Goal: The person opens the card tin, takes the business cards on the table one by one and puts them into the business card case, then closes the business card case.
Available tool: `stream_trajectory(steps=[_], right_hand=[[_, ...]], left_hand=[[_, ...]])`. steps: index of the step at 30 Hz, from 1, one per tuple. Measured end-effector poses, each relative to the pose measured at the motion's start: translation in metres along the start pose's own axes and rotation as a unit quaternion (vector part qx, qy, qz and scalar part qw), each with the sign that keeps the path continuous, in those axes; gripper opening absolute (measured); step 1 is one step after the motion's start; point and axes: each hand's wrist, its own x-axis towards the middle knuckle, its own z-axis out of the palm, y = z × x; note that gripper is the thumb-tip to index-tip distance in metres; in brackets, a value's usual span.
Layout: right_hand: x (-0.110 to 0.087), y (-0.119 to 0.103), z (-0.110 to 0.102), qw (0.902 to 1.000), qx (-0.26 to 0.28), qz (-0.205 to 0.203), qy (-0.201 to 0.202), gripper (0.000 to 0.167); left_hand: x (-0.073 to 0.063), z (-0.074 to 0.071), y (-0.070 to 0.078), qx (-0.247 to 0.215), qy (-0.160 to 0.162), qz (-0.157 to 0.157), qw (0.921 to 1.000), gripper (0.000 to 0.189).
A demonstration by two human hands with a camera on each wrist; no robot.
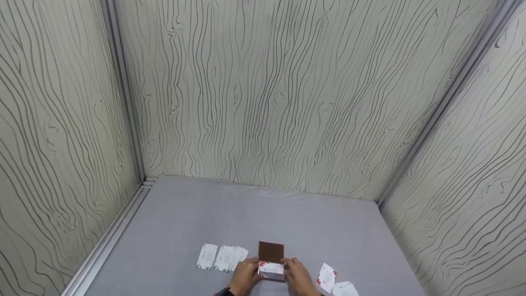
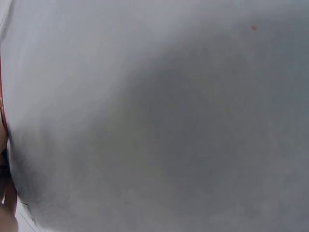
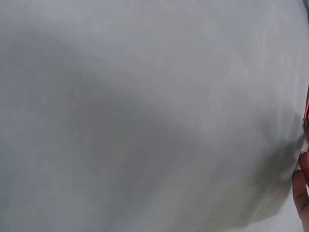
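Observation:
An open business card case point(image 1: 271, 251) stands in front of me in the head view, its brown flap raised toward the back. A white card with red flowers point(image 1: 271, 267) lies across its lower part. My left hand point(image 1: 245, 274) grips the case's left side, and my right hand point(image 1: 299, 276) grips the right side. In the left wrist view only a bit of the left hand's fingers point(image 2: 8, 212) shows at the left border. The right wrist view catches the right hand's fingertips point(image 3: 300, 188) by a thin reddish edge of the case.
Several white cards with green leaf corners point(image 1: 224, 258) lie left of the hands. To the right are a red-flowered card point(image 1: 327, 277) and another white card point(image 1: 345, 289). Grey cloth covers the table point(image 1: 197, 205). Patterned panels point(image 1: 254, 102) wall it in, with metal rails point(image 1: 123, 90) at the corners.

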Motion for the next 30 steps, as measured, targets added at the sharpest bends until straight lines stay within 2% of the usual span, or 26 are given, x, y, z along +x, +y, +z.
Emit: stream_trajectory(steps=[4,7,11,15,21,24,30], right_hand=[[-0.004,0.004,-0.005,0.9997,0.019,-0.015,0.007,0.029],[-0.005,0.010,-0.007,0.9990,0.041,-0.014,-0.006,0.023],[-0.007,0.016,-0.014,0.9974,0.052,0.018,-0.048,0.020],[-0.010,0.020,-0.022,0.9954,0.039,0.045,-0.074,0.025],[-0.015,0.031,-0.030,0.9964,0.022,0.043,-0.069,0.032],[-0.019,0.035,-0.035,0.9965,0.012,0.044,-0.070,0.029],[-0.027,0.045,-0.042,0.9977,-0.037,0.032,-0.046,0.025]], left_hand=[[0.000,0.001,0.000,-0.001,0.000,0.002,1.0000,0.033],[0.000,0.001,0.000,-0.005,-0.001,-0.005,1.0000,0.032],[-0.002,0.001,0.001,-0.005,0.015,0.005,0.9999,0.030],[-0.002,0.001,0.000,-0.006,0.022,0.011,0.9997,0.029],[-0.003,0.000,0.002,-0.006,0.018,-0.001,0.9998,0.029],[-0.003,-0.001,0.002,0.002,0.021,0.001,0.9998,0.031],[-0.003,-0.003,0.003,0.007,0.000,-0.010,0.9999,0.034]])
